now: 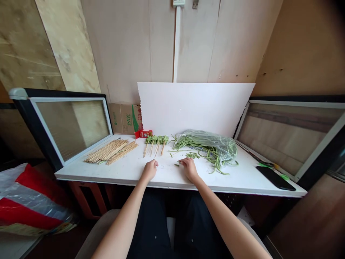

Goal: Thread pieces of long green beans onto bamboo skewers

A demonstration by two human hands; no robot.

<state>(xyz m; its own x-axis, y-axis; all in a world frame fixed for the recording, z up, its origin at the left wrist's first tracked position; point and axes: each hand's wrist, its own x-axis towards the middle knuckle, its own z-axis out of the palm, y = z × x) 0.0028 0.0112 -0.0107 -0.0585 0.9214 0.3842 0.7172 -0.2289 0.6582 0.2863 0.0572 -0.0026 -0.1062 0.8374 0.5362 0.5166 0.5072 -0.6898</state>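
My left hand (pixel 150 169) rests on the white table (pixel 121 172) with its fingers curled into a loose fist; what it holds, if anything, is hidden. My right hand (pixel 189 167) lies just to the right, fingers bent down onto a small green bean piece (pixel 177 164). Several cut bean pieces (pixel 192 155) sit just beyond it. A plastic bag of long green beans (pixel 208 145) lies further right. Bamboo skewers (pixel 110 151) are piled at the left. Several skewers threaded with bean pieces (pixel 156 141) lie at the back middle.
A red box (pixel 143 133) stands behind the threaded skewers. A white board (pixel 194 106) leans on the wall. A black phone (pixel 275 177) and green-handled scissors (pixel 269 165) lie at the right. Glass-fronted cabinets flank the table. A cardboard box (pixel 125 118) and red-white bags (pixel 29 201) sit left.
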